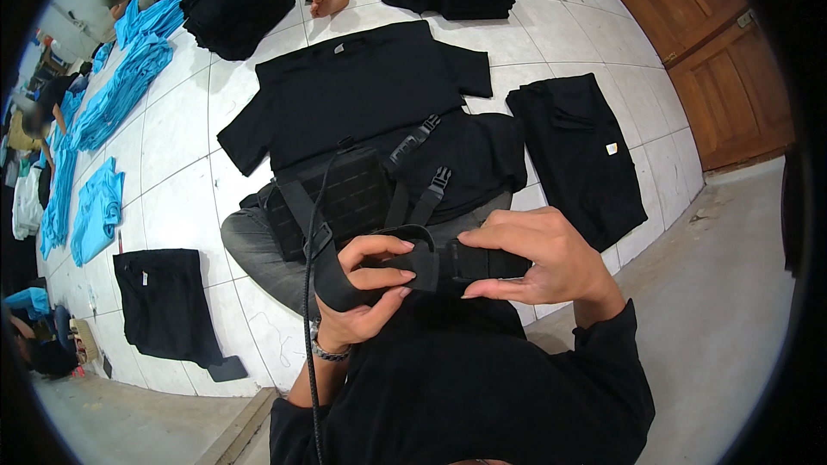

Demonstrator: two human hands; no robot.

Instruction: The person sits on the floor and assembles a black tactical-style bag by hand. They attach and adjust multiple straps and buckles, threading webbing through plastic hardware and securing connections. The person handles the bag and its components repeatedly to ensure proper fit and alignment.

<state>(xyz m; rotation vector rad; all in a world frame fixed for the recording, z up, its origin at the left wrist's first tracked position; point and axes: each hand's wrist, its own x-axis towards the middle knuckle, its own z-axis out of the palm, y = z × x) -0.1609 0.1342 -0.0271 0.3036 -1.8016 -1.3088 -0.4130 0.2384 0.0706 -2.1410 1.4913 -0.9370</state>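
Note:
A wide black strap (pixel 422 265) runs between my two hands, close in front of my body. My left hand (pixel 366 284) has its fingers curled round the strap. From the other side my right hand (pixel 547 254) pinches a dark end piece of it between thumb and fingers; whether that piece is a buckle I cannot tell. On my lap rests a black bag (pixel 340 202) with rows of webbing on its face. Two more straps with plastic buckles (pixel 439 179) stretch out from it over black cloth. A thin black cord (pixel 310 319) hangs down past my left hand.
A black T-shirt (pixel 353 77) lies flat on the white tiles ahead. Folded black garments (pixel 577 146) lie at right, another (pixel 164 301) at left. Black stacks (pixel 237 9) stand behind, near a bare foot (pixel 328 1). Blue cloth (pixel 121 95) and other people are far left; a wooden door (pixel 715 52) stands right.

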